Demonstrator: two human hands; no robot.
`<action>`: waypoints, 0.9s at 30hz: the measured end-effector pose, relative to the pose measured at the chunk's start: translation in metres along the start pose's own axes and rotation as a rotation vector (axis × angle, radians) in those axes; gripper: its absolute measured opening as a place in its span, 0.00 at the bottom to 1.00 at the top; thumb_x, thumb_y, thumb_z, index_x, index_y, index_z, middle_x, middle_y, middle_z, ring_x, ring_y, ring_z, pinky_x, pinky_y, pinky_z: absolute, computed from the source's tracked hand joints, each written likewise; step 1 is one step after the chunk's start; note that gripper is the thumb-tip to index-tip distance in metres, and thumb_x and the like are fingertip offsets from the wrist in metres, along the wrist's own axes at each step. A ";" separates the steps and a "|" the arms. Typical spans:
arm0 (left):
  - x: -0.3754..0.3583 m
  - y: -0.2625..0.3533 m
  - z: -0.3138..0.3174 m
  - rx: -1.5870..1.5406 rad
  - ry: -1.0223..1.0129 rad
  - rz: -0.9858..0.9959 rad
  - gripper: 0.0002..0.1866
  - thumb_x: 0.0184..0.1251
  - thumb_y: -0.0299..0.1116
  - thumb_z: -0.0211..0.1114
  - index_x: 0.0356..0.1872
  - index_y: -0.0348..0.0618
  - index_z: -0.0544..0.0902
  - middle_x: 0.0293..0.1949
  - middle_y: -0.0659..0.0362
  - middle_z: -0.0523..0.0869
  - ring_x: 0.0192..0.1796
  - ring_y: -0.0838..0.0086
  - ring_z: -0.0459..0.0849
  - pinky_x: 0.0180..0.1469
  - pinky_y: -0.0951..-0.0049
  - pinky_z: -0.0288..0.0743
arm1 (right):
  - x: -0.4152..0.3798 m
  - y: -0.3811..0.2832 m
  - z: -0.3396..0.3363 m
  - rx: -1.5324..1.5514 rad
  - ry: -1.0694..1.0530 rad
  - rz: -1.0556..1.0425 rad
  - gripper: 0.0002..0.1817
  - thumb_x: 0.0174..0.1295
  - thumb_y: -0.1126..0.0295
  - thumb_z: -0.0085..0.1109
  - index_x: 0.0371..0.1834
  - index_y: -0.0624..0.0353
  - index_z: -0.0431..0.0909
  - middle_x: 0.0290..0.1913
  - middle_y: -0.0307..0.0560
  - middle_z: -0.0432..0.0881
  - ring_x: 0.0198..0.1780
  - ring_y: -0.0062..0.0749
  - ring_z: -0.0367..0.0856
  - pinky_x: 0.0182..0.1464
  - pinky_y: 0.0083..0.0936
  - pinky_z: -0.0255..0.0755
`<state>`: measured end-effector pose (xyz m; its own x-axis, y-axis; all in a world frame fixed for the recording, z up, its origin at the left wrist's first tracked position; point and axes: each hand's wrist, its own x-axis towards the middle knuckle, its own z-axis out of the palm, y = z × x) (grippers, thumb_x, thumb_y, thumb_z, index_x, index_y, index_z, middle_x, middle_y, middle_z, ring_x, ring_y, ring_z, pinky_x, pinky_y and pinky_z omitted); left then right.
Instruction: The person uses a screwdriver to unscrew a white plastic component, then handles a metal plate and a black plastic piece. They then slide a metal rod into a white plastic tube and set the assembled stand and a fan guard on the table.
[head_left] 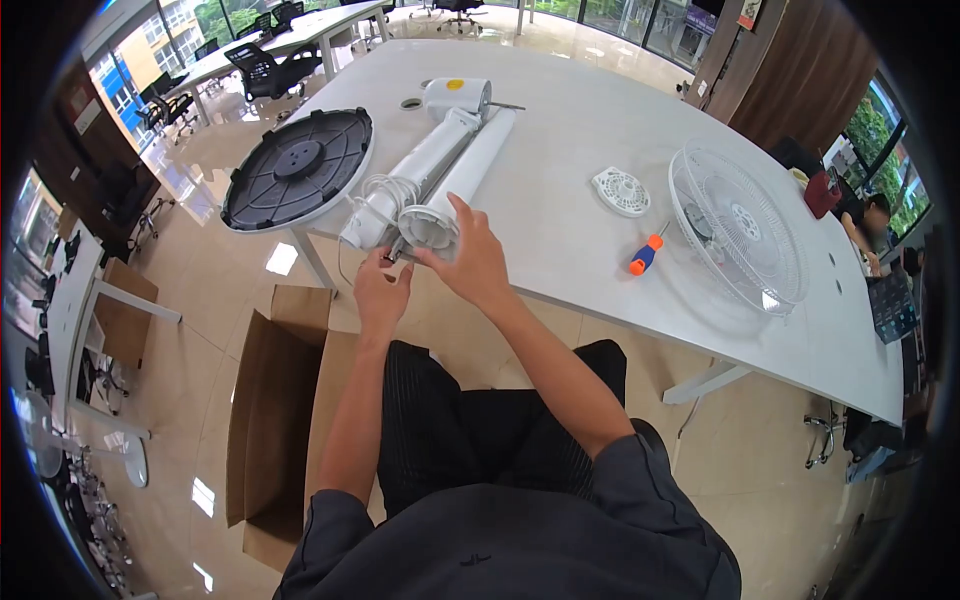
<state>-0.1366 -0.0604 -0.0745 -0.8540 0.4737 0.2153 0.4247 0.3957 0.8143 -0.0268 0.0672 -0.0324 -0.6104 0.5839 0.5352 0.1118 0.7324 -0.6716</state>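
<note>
Fan stand [440, 170], two white tubes side by side, is lying across the desk [580, 150] with its near ends overhanging the edge at 6 o'clock, so I am reaching them without leaning. My right hand [470, 258] is cupping the flared tube end, steadying it; my left hand [382, 287] is pinching something small at the other tube's foot, too small to name. Round base [298, 168] is sitting at 9 o'clock, screwdriver [645, 255] and grille [738, 228] parked at 3 o'clock, within reach

Bright daylight enters through the far windows [160, 60], throwing glare patches on the glossy floor [280, 258]. Fisheye distortion bends the edges, with dark vignetted corners.
</note>
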 end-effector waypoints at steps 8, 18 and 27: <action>0.011 -0.010 0.016 0.278 0.313 0.221 0.18 0.53 0.34 0.77 0.43 0.40 0.81 0.34 0.50 0.83 0.42 0.55 0.83 0.48 0.59 0.75 | 0.003 0.045 -0.013 -0.089 -0.007 -0.009 0.25 0.63 0.72 0.63 0.65 0.58 0.74 0.49 0.59 0.84 0.52 0.49 0.84 0.53 0.36 0.77; 0.024 0.012 0.029 0.369 0.017 0.226 0.22 0.59 0.41 0.74 0.44 0.34 0.77 0.36 0.43 0.85 0.43 0.46 0.85 0.48 0.54 0.78 | -0.104 0.061 -0.131 0.658 0.235 0.392 0.22 0.65 0.81 0.58 0.64 0.67 0.76 0.57 0.48 0.83 0.58 0.29 0.80 0.64 0.26 0.70; 0.018 0.013 0.043 0.362 -0.073 0.249 0.19 0.72 0.43 0.62 0.38 0.32 0.77 0.32 0.37 0.83 0.38 0.43 0.85 0.39 0.49 0.77 | -0.165 0.053 -0.168 0.897 0.452 0.331 0.29 0.66 0.78 0.61 0.70 0.68 0.65 0.63 0.57 0.76 0.60 0.38 0.79 0.61 0.40 0.75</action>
<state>-0.1329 -0.0126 -0.0831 -0.6946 0.6383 0.3317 0.7036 0.5068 0.4981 0.2117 0.0686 -0.0707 -0.2865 0.9182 0.2736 -0.5137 0.0938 -0.8528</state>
